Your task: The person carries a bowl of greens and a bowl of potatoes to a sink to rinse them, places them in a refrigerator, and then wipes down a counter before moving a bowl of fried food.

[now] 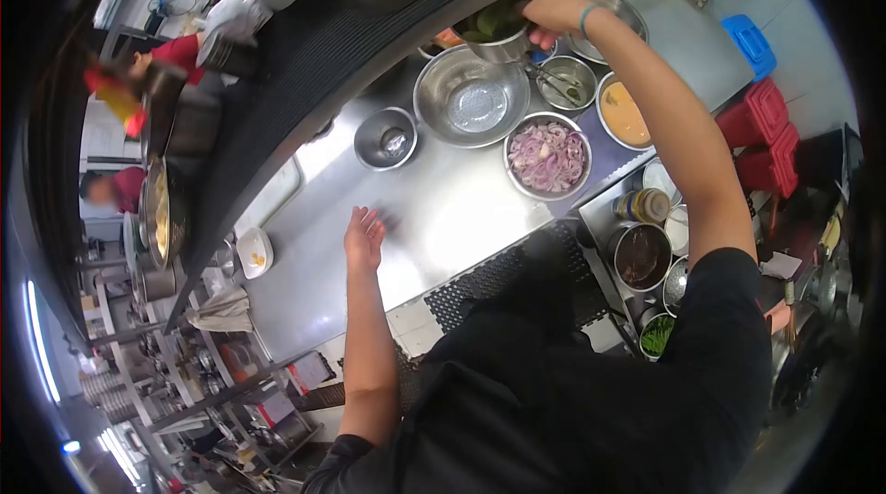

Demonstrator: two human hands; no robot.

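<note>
My right hand (552, 14) is raised at the edge of a metal bowl of dark green leaves (494, 22), its fingers curled; what they hold, if anything, is hidden. Below it, a small metal bowl with a utensil (567, 83) stands beside a bowl of sliced purple onions (547, 157). A large empty metal bowl (471, 97) and a smaller metal bowl (386, 139) are to the left. Over the steel counter (314, 263), my left hand (365, 238) is held with its fingers apart, touching nothing.
At the right are a bowl of orange sauce (626, 112), a pot of dark sauce (642, 256), a jar (650, 205) and chopped greens (657, 335). A white dish (254, 252) sits at the left. A dark shelf (305, 79) overhangs the counter; two people in red are beyond it.
</note>
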